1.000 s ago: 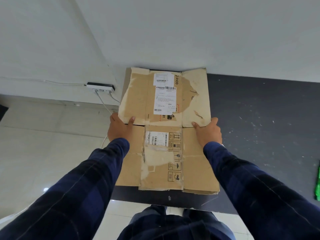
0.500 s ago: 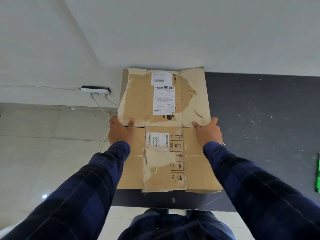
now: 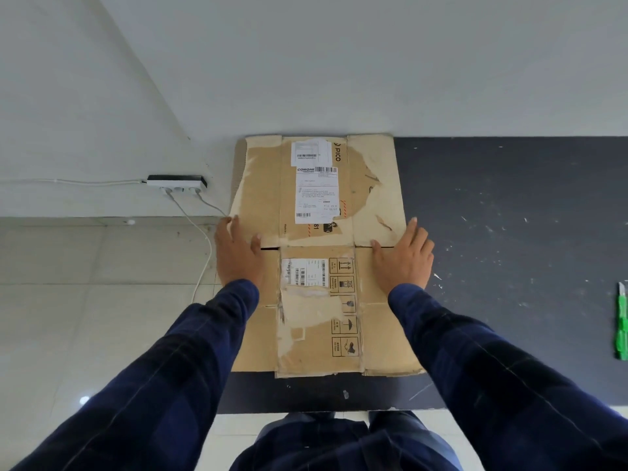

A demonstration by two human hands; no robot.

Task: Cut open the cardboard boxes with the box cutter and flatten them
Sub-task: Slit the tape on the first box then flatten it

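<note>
Flattened cardboard box (image 3: 319, 317) lies flat on dark counter (image 3: 509, 232), far edge against the white wall. White shipping label (image 3: 316, 195) on its far half, handling symbols printed on its near half.

Left hand (image 3: 238, 256) palm down on box's left edge at the middle fold. Its fingers (image 3: 228, 229) are straight and close together, thumb spread toward box centre.

Right hand (image 3: 402, 263) palm down on box's right edge at the same fold. Its fingers (image 3: 416, 232) are straight and pressed together, thumb out toward centre. Neither hand pinches anything.

Green box cutter (image 3: 622, 321) lies on counter well right of box, untouched. Power strip (image 3: 176, 181) on the wall left of box, with cables hanging down from it.
</note>
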